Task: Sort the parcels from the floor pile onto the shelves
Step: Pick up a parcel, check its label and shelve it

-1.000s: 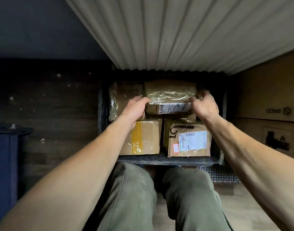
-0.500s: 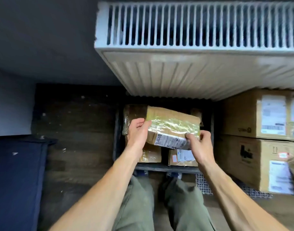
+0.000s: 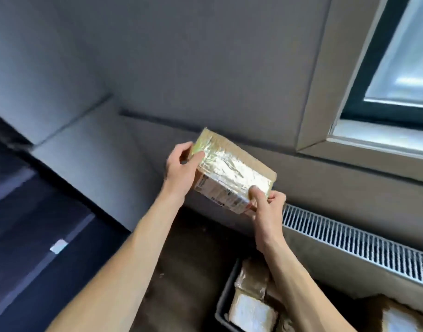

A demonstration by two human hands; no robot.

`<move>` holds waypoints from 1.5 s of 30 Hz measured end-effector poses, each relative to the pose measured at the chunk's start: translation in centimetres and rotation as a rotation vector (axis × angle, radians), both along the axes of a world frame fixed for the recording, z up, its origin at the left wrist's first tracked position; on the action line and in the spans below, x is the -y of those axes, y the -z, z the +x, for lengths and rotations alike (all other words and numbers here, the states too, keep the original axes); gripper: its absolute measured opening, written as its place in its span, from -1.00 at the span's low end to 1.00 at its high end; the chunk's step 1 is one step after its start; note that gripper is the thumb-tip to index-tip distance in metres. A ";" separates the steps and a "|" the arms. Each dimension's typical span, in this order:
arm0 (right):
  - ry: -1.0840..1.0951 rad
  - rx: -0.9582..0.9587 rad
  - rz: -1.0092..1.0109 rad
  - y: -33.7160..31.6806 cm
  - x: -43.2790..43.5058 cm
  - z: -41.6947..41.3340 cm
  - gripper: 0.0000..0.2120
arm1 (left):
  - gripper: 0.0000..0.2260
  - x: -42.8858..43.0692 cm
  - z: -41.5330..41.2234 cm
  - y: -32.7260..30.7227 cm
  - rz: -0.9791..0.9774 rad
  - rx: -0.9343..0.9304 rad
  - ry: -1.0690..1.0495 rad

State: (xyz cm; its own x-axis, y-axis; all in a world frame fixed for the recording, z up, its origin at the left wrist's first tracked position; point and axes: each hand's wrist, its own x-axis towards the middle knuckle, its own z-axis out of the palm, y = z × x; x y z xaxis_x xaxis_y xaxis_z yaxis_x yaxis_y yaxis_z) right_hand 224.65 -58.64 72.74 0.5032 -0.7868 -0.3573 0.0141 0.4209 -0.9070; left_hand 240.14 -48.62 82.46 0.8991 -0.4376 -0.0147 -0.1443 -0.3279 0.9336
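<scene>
A small cardboard parcel (image 3: pixel 232 171), wrapped in shiny clear tape with a white label on its near side, is held up in the air before the grey wall. My left hand (image 3: pixel 181 167) grips its upper left end, thumb on the taped top. My right hand (image 3: pixel 265 204) pinches its lower right corner. Below, a dark crate (image 3: pixel 223 300) on the floor holds more taped parcels (image 3: pixel 251 307).
A white radiator (image 3: pixel 364 250) runs along the wall at the right, under a window (image 3: pixel 397 68) and its sill. A larger cardboard box (image 3: pixel 397 315) shows at the bottom right corner. A dark surface (image 3: pixel 26 236) lies at the left, over dark wooden floor (image 3: pixel 189 259).
Both hands lifted the parcel out of the crate and raised it high; the view swung up from the crate to the wall and window.
</scene>
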 end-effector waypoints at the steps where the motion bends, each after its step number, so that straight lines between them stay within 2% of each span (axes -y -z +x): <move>1: -0.013 0.057 -0.036 -2.6 0.2 1.4 -0.49 | -0.52 -0.5 0.6 -3.2 -0.059 0.045 -0.015; 6: -0.069 0.338 -0.185 -14.3 -0.5 6.5 -0.54 | -0.45 -4.5 1.5 -16.6 -0.268 0.288 -0.027; 10: -0.096 0.554 -0.362 -23.8 -3.4 8.1 -0.55 | -0.48 -9.8 1.0 -23.4 -0.422 0.470 -0.063; 13: -0.123 0.725 -0.588 -30.8 -6.9 8.6 -0.46 | -0.63 -13.6 1.9 -26.8 -0.583 0.524 -0.165; 16: -0.153 0.835 -0.804 -36.7 -10.5 9.9 -0.45 | -0.68 -17.1 3.4 -30.9 -0.678 0.498 -0.279; 20: -0.202 0.882 -0.952 -42.6 -14.9 13.4 -0.31 | -0.73 -22.0 6.0 -36.4 -0.757 0.443 -0.251; 23: -0.244 0.890 -1.001 -44.9 -17.2 15.6 -0.29 | -0.65 -25.9 8.2 -38.8 -0.743 0.559 -0.123; 25: -0.225 0.873 -1.002 -45.5 -18.7 16.6 -0.36 | -0.62 -28.3 9.4 -39.6 -0.747 0.666 -0.044; 27: -0.173 0.866 -0.982 -45.8 -20.5 17.1 -0.43 | -0.50 -29.9 10.1 -39.9 -0.754 0.778 -0.043; 30: -0.115 0.864 -0.945 -45.7 -23.0 17.2 -0.40 | -0.29 -31.1 10.7 -39.7 -0.814 0.851 -0.060; 33: -0.107 0.869 -0.924 -45.1 -25.2 17.1 -0.41 | -0.11 -30.9 10.9 -39.3 -0.874 0.787 -0.022; 35: -0.108 0.864 -0.907 -44.3 -26.2 17.1 -0.39 | -0.14 -30.4 10.6 -39.2 -0.997 0.678 -0.003; 36: -0.106 0.863 -0.907 -43.9 -26.4 17.0 -0.39 | -0.23 -30.1 10.2 -39.3 -1.056 0.631 -0.003; 39: -0.103 0.864 -0.977 -43.3 -26.2 16.6 -0.36 | -0.65 -29.2 9.2 -39.4 -1.130 0.521 -0.023; 40: -0.087 0.858 -1.016 -43.2 -26.0 16.5 -0.32 | -0.64 -29.1 9.2 -39.3 -1.145 0.460 -0.022; 43: -0.070 0.849 -1.124 -42.4 -25.2 16.9 -0.20 | -0.40 -28.2 9.2 -37.8 -1.240 0.260 -0.033; 45: -0.144 0.858 -1.086 -41.7 -24.8 17.1 -0.15 | -0.43 -27.3 9.4 -35.9 -1.282 0.194 -0.050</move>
